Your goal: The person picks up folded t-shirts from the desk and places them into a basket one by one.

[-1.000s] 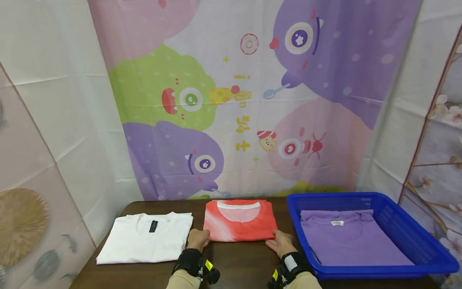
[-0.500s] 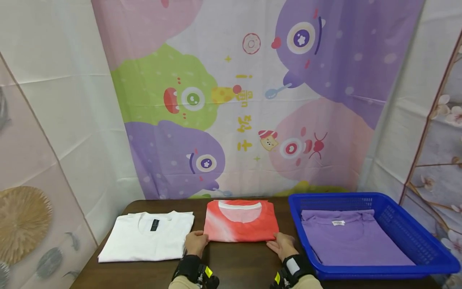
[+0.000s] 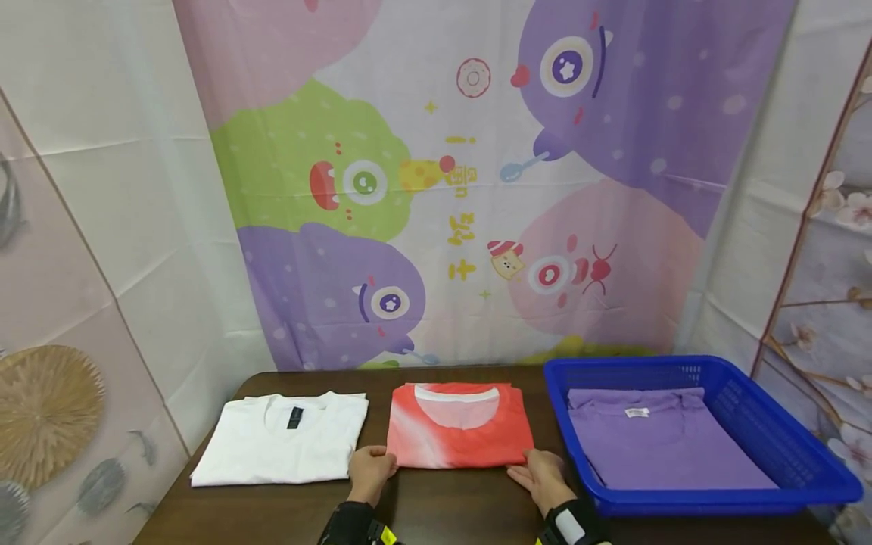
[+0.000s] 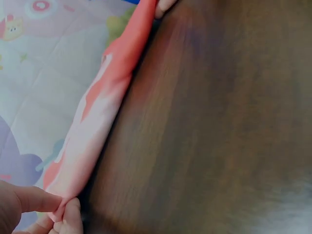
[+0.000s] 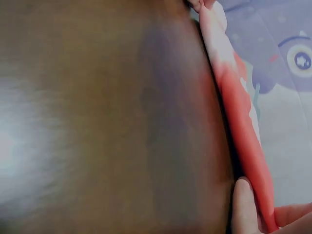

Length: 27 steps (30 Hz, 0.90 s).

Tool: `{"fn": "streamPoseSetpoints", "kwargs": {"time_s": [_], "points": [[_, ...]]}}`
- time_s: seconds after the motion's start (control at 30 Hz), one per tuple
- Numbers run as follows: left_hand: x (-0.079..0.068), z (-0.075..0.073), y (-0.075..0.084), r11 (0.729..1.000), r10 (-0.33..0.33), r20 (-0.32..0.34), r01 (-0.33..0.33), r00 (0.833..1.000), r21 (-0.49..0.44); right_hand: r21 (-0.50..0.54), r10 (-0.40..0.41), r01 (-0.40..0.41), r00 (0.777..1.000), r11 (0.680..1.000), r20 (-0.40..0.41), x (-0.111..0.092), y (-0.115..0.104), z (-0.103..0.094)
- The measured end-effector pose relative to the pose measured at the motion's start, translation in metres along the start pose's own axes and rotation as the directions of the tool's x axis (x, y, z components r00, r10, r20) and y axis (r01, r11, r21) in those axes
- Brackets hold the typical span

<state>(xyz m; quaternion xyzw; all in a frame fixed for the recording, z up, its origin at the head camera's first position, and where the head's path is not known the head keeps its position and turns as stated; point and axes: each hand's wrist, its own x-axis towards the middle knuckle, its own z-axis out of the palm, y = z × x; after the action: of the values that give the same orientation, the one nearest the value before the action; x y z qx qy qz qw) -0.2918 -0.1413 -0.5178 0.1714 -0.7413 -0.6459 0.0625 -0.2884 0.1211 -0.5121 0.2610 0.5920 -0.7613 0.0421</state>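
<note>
A folded red and white T-shirt (image 3: pixel 463 431) with a white neckband lies in the middle of the dark table. My left hand (image 3: pixel 371 471) pinches its near left corner between thumb and fingers, as the left wrist view shows up close on the shirt's edge (image 4: pixel 92 126). At the near right corner, my right hand (image 3: pixel 543 478) pinches the shirt with the thumb over and a finger under; the right wrist view shows this corner beside the finger (image 5: pixel 243 207).
To the left lies a folded white T-shirt (image 3: pixel 282 446) with a dark label. A blue plastic basket (image 3: pixel 722 498) on the right holds a folded purple T-shirt (image 3: pixel 668 446). The brown table (image 3: pixel 443 515) ends at a printed cloth backdrop (image 3: pixel 470 318).
The red and white T-shirt has come slightly nearer to me, with both hands holding its near corners. The white shirt and the basket stay in place; the head view has shifted a little.
</note>
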Motion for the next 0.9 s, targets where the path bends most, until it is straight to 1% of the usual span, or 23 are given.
{"fn": "streamPoseSetpoints", "kwargs": {"time_s": [0.13, 0.4, 0.5, 0.57, 0.63, 0.7, 0.8, 0.9], "points": [[-0.010, -0.005, 0.001, 1.000, -0.011, 0.028, 0.010, 1.000, 0.011, -0.032, -0.001, 0.001, 1.000, 0.999, 0.014, -0.007, 0.004, -0.005], [-0.032, -0.017, -0.004, 0.999, -0.040, 0.117, 0.041, 0.992, -0.011, -0.073, 0.010, -0.006, 0.998, 0.997, 0.061, -0.024, 0.010, -0.018], [-0.041, -0.023, -0.006, 0.999, -0.047, 0.134, 0.049, 0.990, -0.009, -0.104, 0.022, -0.015, 0.997, 0.994, 0.067, -0.033, 0.013, -0.024], [-0.045, -0.027, -0.008, 0.999, -0.049, 0.144, 0.049, 0.988, 0.003, -0.121, 0.015, -0.008, 0.998, 0.993, 0.063, -0.037, 0.014, -0.025], [-0.047, -0.028, -0.009, 0.999, -0.049, 0.144, 0.046, 0.988, 0.027, -0.127, -0.006, 0.013, 0.999, 0.992, 0.054, -0.040, 0.015, -0.026], [-0.047, -0.028, -0.009, 0.998, -0.034, 0.141, 0.026, 0.989, 0.060, -0.122, -0.032, 0.037, 0.999, 0.992, 0.042, -0.041, 0.015, -0.025], [-0.044, -0.026, -0.006, 0.992, -0.006, 0.119, -0.009, 0.993, 0.124, -0.100, -0.067, 0.068, 0.998, 0.993, 0.015, -0.040, 0.014, -0.023], [-0.038, -0.023, 0.000, 0.978, 0.006, 0.070, -0.021, 0.998, 0.208, -0.098, -0.082, 0.079, 0.996, 0.992, -0.026, -0.033, 0.012, -0.021]]}}
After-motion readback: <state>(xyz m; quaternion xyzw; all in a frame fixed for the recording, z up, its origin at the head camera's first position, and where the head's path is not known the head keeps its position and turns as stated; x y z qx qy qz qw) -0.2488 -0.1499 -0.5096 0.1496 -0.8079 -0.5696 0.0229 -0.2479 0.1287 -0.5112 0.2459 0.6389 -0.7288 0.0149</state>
